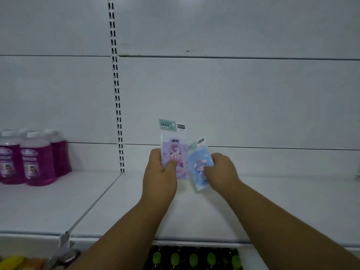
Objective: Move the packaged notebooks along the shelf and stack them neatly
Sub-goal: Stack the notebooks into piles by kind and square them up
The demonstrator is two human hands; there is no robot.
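Note:
My left hand [160,172] grips a purple packaged notebook [175,151] with a cartoon cover and a green header card, held upright above the white shelf [253,207]. My right hand [222,172] holds a blue packaged notebook [198,168], tilted a little to the right and blurred. The two packages sit side by side, edges close together, near the back of the shelf.
Several bottles of pink liquid [37,158] stand on the neighbouring shelf section at the left. A slotted upright [116,90] divides the back panels. Dark bottles with green caps [192,258] fill the shelf below. Yellow and metallic items [39,260] lie at the bottom left.

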